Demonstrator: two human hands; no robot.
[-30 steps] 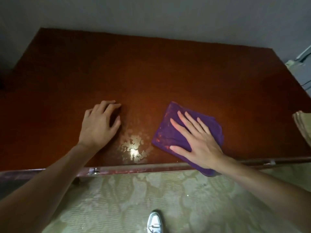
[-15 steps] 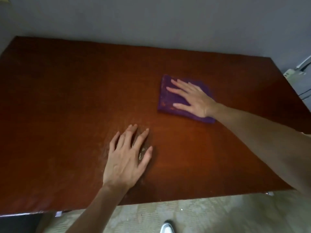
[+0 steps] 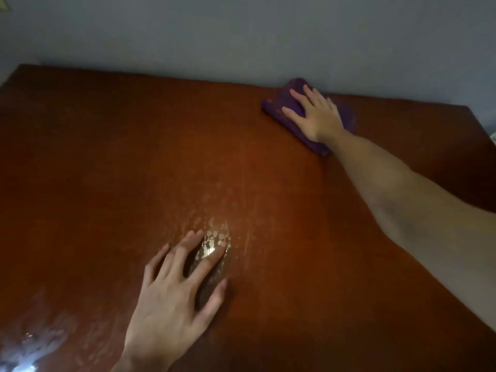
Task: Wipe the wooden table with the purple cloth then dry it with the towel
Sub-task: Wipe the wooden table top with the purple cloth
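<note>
Left hand (image 3: 171,304): flat on the table (image 3: 94,170), fingers spread wide, at 6 o'clock.
Wet patch (image 3: 214,237): shining just beside the left fingertips.
Right hand (image 3: 315,114): fingers straight, pressing the purple cloth (image 3: 279,106) at 1 o'clock, by the wall (image 3: 241,36).

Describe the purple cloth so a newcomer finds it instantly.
Start from the reddish-brown wooden table and follow its far edge along the grey wall rightward. There, under the flat right hand, lies the folded purple cloth, the only purple thing here.

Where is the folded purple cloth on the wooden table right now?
In the head view, the folded purple cloth lies at the far right edge of the reddish-brown wooden table, against the grey wall, under the right hand.
</note>
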